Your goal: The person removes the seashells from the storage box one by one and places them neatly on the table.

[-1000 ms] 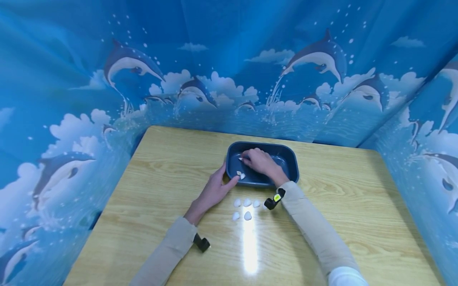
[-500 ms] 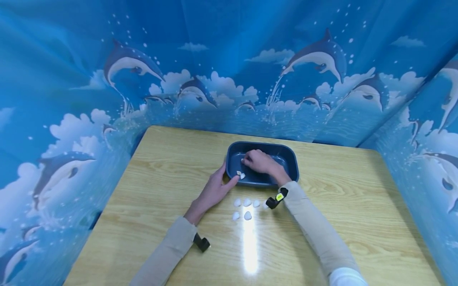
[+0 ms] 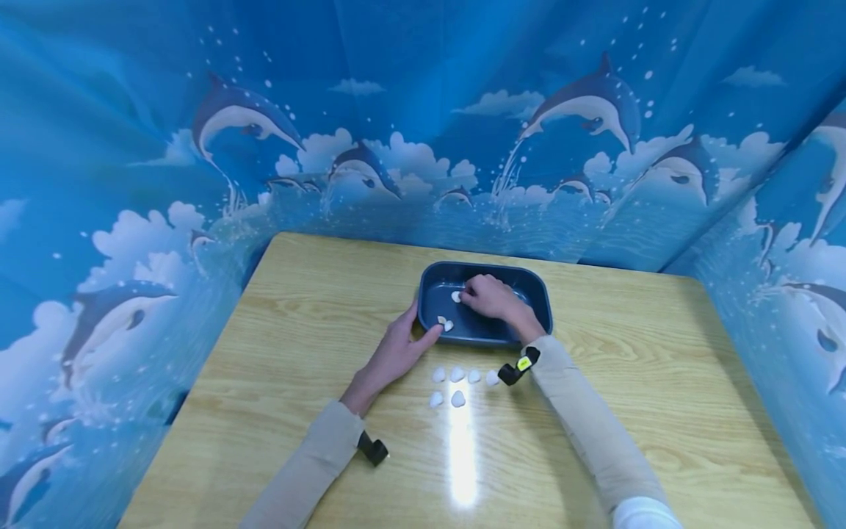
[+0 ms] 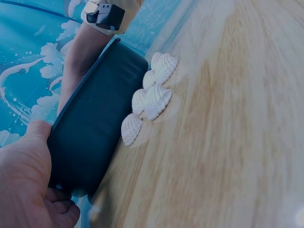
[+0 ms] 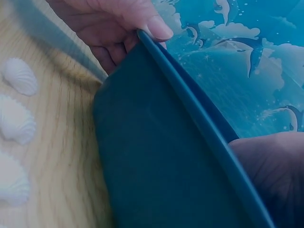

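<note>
A dark blue rectangular basin [image 3: 538,323] stands on the table. My left hand [image 3: 396,345] grips its left end, the thumb over the rim and the fingers outside, as the left wrist view shows. My right hand [image 3: 494,300] reaches inside with curled fingers, pinching the edge of a white seashell [image 3: 456,297] at its fingertips. Two more small shells [image 3: 448,325] lie in the basin's near left corner, close to my left thumb. In the right wrist view the basin wall [image 5: 152,142] hides my right fingertips.
Several white ribbed seashells [image 3: 457,375] lie in two rows on the wooden table [image 3: 317,308], just in front of the basin. Bright glare falls on the table below them. A dolphin-print curtain [image 3: 410,110] surrounds the table's back and sides.
My right hand has moved a little to the right inside the basin, and the seashell at its fingertips has shifted with it, now showing more. My left hand has stayed in place.
</note>
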Demonstrator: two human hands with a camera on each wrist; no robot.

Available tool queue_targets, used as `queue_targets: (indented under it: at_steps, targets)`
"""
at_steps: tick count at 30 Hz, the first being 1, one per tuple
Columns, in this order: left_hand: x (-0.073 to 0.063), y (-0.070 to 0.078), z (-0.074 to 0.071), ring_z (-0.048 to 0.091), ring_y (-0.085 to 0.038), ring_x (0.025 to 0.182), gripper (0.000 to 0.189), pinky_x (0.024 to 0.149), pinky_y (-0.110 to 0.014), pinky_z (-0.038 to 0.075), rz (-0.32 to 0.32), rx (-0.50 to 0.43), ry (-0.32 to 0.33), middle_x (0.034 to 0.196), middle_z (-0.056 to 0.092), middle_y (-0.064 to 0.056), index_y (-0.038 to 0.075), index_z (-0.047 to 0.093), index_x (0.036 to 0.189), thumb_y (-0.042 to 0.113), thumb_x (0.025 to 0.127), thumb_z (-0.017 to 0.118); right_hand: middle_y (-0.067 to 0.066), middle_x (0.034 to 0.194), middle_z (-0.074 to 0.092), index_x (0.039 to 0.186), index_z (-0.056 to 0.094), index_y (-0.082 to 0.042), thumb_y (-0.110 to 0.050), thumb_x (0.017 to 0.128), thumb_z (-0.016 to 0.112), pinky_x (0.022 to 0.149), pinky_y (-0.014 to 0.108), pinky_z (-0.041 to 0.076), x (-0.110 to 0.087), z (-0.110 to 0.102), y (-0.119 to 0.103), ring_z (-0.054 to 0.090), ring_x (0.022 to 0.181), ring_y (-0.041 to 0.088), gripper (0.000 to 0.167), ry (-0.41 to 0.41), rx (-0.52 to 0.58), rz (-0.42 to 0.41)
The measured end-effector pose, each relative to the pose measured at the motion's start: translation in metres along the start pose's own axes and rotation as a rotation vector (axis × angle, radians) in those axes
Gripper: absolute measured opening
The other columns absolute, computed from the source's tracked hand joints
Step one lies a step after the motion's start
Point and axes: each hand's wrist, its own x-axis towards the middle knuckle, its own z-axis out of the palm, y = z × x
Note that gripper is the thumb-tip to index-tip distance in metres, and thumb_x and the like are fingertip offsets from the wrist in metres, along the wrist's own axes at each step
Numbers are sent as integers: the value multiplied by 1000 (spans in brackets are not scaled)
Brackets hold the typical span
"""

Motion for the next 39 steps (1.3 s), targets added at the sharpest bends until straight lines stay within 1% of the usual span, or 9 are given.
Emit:
queue_targets:
  at_steps: [2, 5, 6, 9, 12, 16, 23, 28, 39]
  targets:
    - [0, 0, 0, 21, -13, 157, 80, 127, -40, 27, -2, 3, 0, 173, 22, -1, 18, 15, 169, 39, 107, 60, 1, 69, 55, 81, 66, -11, -24, 106, 59, 56, 33, 41, -1, -1, 1, 50, 60, 18, 29, 7, -16, -7]
    - [0, 1, 0, 21, -12, 157, 80, 127, -40, 26, -1, 4, 1, 173, 23, -1, 18, 15, 169, 40, 107, 60, 5, 85, 65, 103, 71, -7, -22, 104, 63, 62, 34, 46, -2, 0, 2, 56, 69, 19, 17, 22, -16, -16]
    - [0, 1, 0, 21, -12, 157, 79, 127, -40, 26, -1, 5, 1, 173, 23, -1, 17, 15, 169, 40, 107, 60, 5, 89, 67, 111, 71, -7, -21, 104, 64, 63, 34, 47, -2, 0, 3, 57, 71, 19, 17, 29, -9, -21]
    - [1, 1, 0, 22, -13, 157, 79, 127, -40, 26, 6, 5, -1, 173, 24, -3, 16, 16, 169, 39, 107, 60, 8, 88, 66, 130, 65, -6, -18, 104, 66, 61, 34, 45, -2, 2, 4, 56, 70, 21, 28, 45, 19, -56]
    - [1, 0, 0, 23, -13, 157, 79, 127, -39, 26, 13, 4, -2, 173, 24, -3, 15, 16, 169, 39, 107, 60, 6, 81, 63, 138, 63, -8, -14, 104, 65, 56, 32, 41, -1, 4, 6, 53, 66, 19, 34, 57, 20, -111]
    - [1, -1, 0, 23, -13, 157, 80, 127, -40, 26, 16, 1, -2, 173, 24, -3, 16, 16, 169, 39, 107, 60, 2, 73, 60, 132, 69, -9, -11, 103, 64, 53, 30, 39, 0, 5, 7, 51, 61, 16, 29, 55, 5, -146]
    - [0, -1, 0, 23, -15, 157, 79, 127, -42, 27, 19, -4, -4, 173, 24, -5, 15, 16, 169, 39, 107, 60, 2, 77, 62, 121, 72, -9, -15, 103, 67, 53, 30, 41, -2, 5, 6, 53, 63, 17, 20, 32, -8, -107]
    - [0, 0, 0, 23, -18, 157, 79, 127, -44, 26, 17, -6, 5, 173, 24, -6, 14, 16, 169, 38, 107, 60, 2, 76, 62, 117, 72, -8, -20, 103, 68, 53, 31, 42, -5, 3, 5, 54, 63, 17, 19, 17, -24, -97]
    - [-1, 0, 0, 21, -15, 157, 81, 127, -42, 26, -15, -3, 7, 173, 21, -1, 17, 15, 169, 41, 107, 60, 1, 72, 62, 114, 74, -4, -21, 101, 70, 53, 29, 43, -12, 0, 6, 53, 59, 15, 22, -9, -24, -101]
